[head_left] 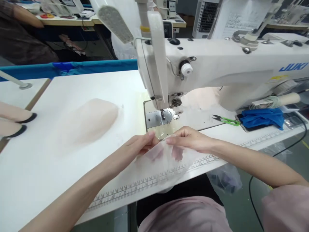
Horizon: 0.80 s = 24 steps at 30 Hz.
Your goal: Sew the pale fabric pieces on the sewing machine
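A thin, see-through piece of fabric (166, 159) is stretched between my two hands and drapes over the table's front edge. My left hand (146, 141) pinches its upper left edge. On its upper right, my right hand (189, 140) grips the same edge between thumb and fingers. Both hands are just in front of the sewing machine's needle plate (154, 120), and the presser foot (163, 114) stands right behind them. To the left, a sheer beige fabric piece (96, 120) lies flat on the white table (43, 180).
Green thread snips (225, 120) lie right of the needle, beside a blue cloth (263, 118) on a dark flat object. The sewing machine head (217, 61) rises over the table. Beige pieces with black ends (14, 120) sit at the left edge. A person's arm (27, 16) shows behind.
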Each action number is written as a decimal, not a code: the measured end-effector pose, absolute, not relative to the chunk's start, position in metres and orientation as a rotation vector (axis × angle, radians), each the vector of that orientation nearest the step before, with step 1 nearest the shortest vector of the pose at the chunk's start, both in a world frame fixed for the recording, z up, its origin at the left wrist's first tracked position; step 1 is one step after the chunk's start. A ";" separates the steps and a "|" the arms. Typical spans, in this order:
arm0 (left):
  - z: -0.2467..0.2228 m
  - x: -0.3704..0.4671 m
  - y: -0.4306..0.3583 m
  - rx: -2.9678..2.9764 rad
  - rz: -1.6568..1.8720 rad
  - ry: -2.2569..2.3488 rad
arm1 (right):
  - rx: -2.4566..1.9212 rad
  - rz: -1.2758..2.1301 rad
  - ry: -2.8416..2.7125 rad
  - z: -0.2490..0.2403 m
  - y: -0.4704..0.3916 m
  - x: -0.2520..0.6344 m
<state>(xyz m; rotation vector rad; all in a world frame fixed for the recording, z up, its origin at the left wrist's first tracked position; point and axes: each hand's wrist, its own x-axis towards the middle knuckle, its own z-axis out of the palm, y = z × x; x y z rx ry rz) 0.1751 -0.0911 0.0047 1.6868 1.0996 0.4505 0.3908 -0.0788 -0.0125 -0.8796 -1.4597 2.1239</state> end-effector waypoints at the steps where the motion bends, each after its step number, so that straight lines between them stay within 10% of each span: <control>1: 0.007 0.179 -0.089 1.634 0.419 1.035 | -0.892 2.116 -1.489 -0.014 -0.077 0.390; 16: -0.002 0.194 -0.063 1.565 0.468 1.042 | -1.030 1.495 -2.083 0.003 -0.038 0.407; 24: -0.008 0.195 -0.064 1.864 0.522 1.227 | -1.117 1.701 -1.846 -0.001 -0.047 0.403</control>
